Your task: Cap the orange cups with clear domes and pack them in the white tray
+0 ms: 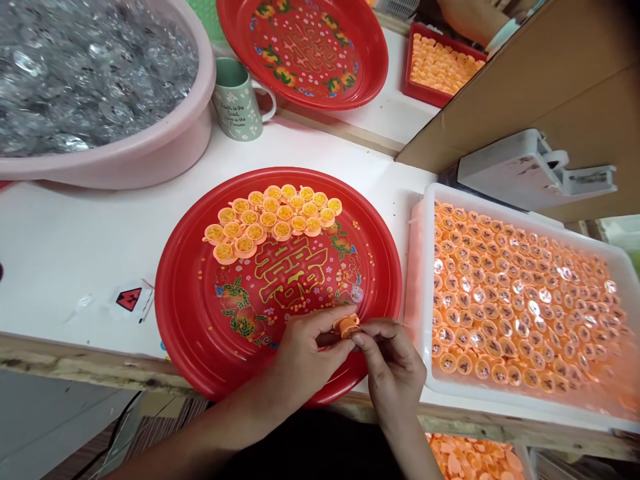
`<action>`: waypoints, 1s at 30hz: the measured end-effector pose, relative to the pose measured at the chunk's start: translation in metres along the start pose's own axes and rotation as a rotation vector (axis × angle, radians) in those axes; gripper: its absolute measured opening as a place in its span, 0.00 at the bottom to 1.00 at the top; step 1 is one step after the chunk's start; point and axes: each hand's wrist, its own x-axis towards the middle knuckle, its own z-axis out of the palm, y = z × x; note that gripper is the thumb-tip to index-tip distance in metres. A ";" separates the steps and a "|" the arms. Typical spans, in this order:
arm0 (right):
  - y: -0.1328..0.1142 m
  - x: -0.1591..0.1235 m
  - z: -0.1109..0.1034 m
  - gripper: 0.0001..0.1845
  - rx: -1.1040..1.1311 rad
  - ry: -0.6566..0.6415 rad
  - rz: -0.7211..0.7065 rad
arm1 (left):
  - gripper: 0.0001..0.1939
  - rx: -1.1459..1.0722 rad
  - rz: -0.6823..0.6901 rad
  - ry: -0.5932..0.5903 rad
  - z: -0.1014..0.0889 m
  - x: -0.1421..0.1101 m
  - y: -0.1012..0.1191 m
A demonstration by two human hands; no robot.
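Note:
My left hand (305,350) pinches a small orange toy cup (347,325) between thumb and fingers, over the near right part of a red round tray (173,300). Against the cup's near side press the closed thumb and finger of my right hand (397,360); a small dark, shiny bit shows at their tips, too small to name. Toward the tray's far side stand several orange cups on saucers (269,220), filled with yellow beads. Loose beads (300,307) lie scattered on the tray's printed floor. A small clear round piece (357,295) appears just beyond my fingers.
Right of the tray stands a white plastic bin (427,300) packed with orange cups with clear lids. A pink tub (203,113) of clear pieces, a green mug (239,110), another red tray (373,40) and a tape dispenser (515,167) stand around. Cardboard (575,87) rises at right.

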 end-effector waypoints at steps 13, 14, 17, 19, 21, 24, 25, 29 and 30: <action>-0.001 -0.003 -0.002 0.02 -0.111 0.046 -0.003 | 0.15 0.204 0.185 -0.021 0.003 -0.002 -0.002; -0.001 -0.002 -0.002 0.03 -0.126 0.043 -0.030 | 0.15 0.201 0.169 -0.021 0.003 -0.001 -0.002; -0.002 0.000 -0.002 0.05 -0.155 0.025 -0.105 | 0.18 0.161 0.042 -0.023 0.003 0.002 -0.001; -0.003 0.001 -0.002 0.06 -0.150 0.017 -0.114 | 0.18 0.145 -0.016 -0.028 0.003 0.004 -0.001; -0.003 0.002 -0.002 0.05 -0.131 0.014 -0.091 | 0.17 0.151 -0.013 -0.031 0.002 0.005 -0.001; -0.002 0.003 -0.003 0.04 -0.072 0.021 -0.005 | 0.19 0.060 -0.078 -0.056 -0.001 0.007 0.003; -0.002 0.004 -0.003 0.03 -0.046 0.026 0.035 | 0.21 -0.011 -0.137 -0.078 -0.002 0.008 0.005; -0.002 0.007 -0.006 0.04 0.059 0.032 0.198 | 0.27 -0.244 -0.319 -0.119 -0.008 0.011 0.011; -0.003 0.008 -0.007 0.05 0.076 0.035 0.226 | 0.28 -0.255 -0.322 -0.106 -0.008 0.011 0.011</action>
